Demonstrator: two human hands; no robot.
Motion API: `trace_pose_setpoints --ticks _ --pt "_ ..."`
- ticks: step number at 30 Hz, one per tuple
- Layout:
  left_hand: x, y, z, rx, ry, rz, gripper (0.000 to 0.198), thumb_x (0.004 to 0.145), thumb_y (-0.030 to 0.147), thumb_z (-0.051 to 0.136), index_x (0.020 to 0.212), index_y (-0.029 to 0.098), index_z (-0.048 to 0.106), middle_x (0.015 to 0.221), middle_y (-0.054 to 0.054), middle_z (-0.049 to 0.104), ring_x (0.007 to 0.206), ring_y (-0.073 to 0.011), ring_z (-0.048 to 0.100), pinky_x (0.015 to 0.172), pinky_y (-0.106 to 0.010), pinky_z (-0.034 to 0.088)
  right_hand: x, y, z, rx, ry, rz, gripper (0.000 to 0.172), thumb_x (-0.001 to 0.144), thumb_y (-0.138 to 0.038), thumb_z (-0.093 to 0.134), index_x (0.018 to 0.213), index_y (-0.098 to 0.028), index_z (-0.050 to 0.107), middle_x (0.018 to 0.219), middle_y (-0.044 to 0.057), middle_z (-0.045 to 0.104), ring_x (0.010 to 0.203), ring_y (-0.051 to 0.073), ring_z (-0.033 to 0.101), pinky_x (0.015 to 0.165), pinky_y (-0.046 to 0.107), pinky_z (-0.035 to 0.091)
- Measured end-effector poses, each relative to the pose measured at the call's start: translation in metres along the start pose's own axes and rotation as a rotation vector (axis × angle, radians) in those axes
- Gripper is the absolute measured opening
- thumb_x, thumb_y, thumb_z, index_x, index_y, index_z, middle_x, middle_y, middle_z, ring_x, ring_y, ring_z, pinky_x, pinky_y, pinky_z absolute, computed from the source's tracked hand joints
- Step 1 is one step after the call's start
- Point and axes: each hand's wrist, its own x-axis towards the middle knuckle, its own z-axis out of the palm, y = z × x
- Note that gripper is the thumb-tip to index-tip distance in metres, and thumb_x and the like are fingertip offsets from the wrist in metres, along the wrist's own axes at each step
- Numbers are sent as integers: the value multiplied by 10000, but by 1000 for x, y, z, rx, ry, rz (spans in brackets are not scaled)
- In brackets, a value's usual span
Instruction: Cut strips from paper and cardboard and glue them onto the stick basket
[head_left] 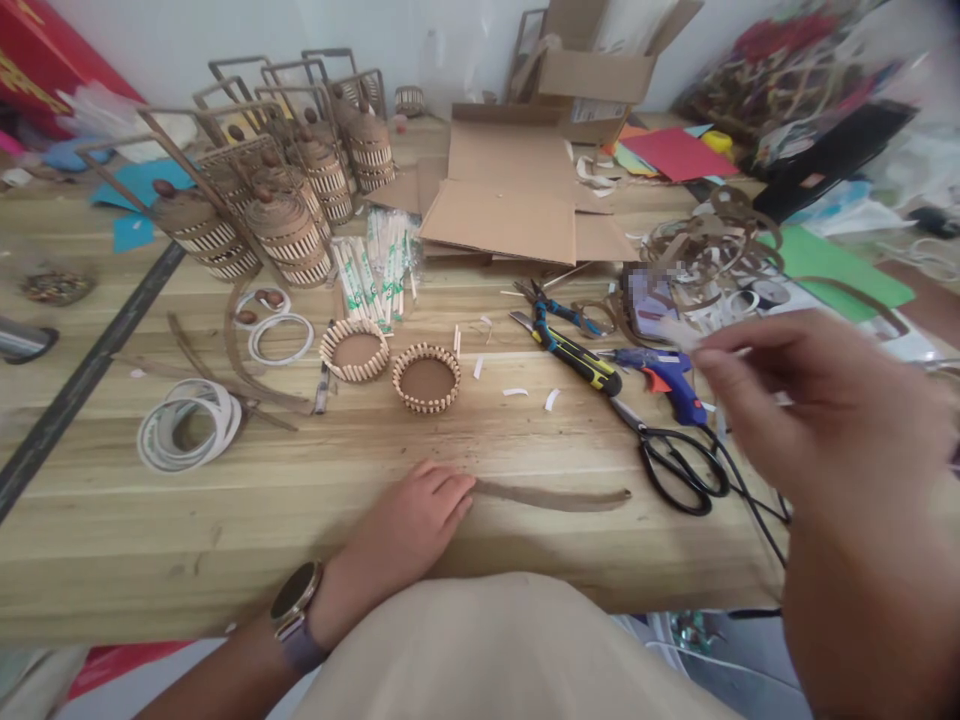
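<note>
My left hand (420, 512), with a watch on the wrist, rests low on the table with its fingers closed on the left end of a flat brown strip (555, 496). The strip lies to the right along the wood. Raised at the right, my right hand (825, 410) pinches a small whitish, see-through piece (681, 336) between thumb and finger; it is too blurred to name its kind. Beyond my left hand stand two round frames of short wooden sticks, one (427, 379) nearer and one (355, 351) to its left. Small white scraps (552, 400) lie close by.
Black-handled scissors (682, 470), a blue glue gun (675, 385), a yellow-black cutter (577, 358) and pliers (562, 310) lie mid-right. White tape rolls (187, 425) sit left. Several lidded stick baskets (289, 235) with tall handles and flattened cardboard (502, 215) occupy the back.
</note>
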Motion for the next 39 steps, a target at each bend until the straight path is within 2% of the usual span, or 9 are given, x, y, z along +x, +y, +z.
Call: trace_pose_setpoints --ticks 3,7,9,11,15,21,26,31,39 --pt "-1 -1 1 108 30 106 286 1034 206 396 1051 139 674 1011 -74 746 937 -208 633 874 -366 544 0 -2 5 84 -301 -60 313 934 -501 467 821 -257 628 720 41 654 594 203 587 555 322 427" --pt "-10 -7 7 209 65 205 275 1024 172 406 1050 106 672 1068 -111 739 993 -222 629 876 -363 553 -4 -23 14 279 -458 34 312 900 -515 510 812 -245 640 750 28 645 599 167 550 536 289 416" --pt "-17 -10 11 247 51 225 256 1017 173 426 1088 107 663 1149 -125 721 1050 -229 625 881 -365 560 -7 -38 23 473 -672 75 307 866 -507 554 779 -227 643 719 10 613 597 146 515 523 265 394" --pt "-24 -13 15 289 35 231 243 1011 180 447 1126 116 651 1208 -125 703 1106 -240 617 901 -377 562 -8 -54 42 652 -902 159 269 815 -467 611 746 -208 633 649 -23 565 579 121 472 524 242 373" --pt "-31 -12 19 325 20 229 269 1011 189 443 1201 121 621 1242 -131 687 1177 -258 597 934 -400 555 -9 -77 93 811 -1046 418 170 788 -357 628 749 -193 603 572 -65 504 504 86 392 450 208 279" --pt "-31 -3 15 303 -39 162 292 1018 196 406 1219 106 598 1258 -157 667 1165 -270 597 926 -407 533 -10 -82 132 788 -1051 369 107 805 -263 598 730 -186 597 614 -30 594 557 117 529 482 218 414" --pt "-36 -3 15 304 -32 162 301 1026 191 390 1246 108 578 1264 -170 658 1215 -267 571 957 -400 501 -11 -85 132 596 -985 224 134 826 -211 560 705 -186 612 591 -29 615 562 122 563 540 227 425" --pt "-42 -4 13 366 37 200 284 1028 167 381 1193 106 603 1245 -163 674 1204 -258 583 942 -370 487 -3 -93 128 428 -1044 176 162 853 -191 536 719 -186 627 573 -28 626 547 125 571 523 222 395" --pt "-43 -4 15 363 -59 157 318 1021 170 369 1260 128 573 1314 -163 638 1237 -256 544 978 -379 460 3 -99 125 298 -1023 79 192 850 -167 547 696 -192 659 568 -24 648 547 128 552 535 233 369"
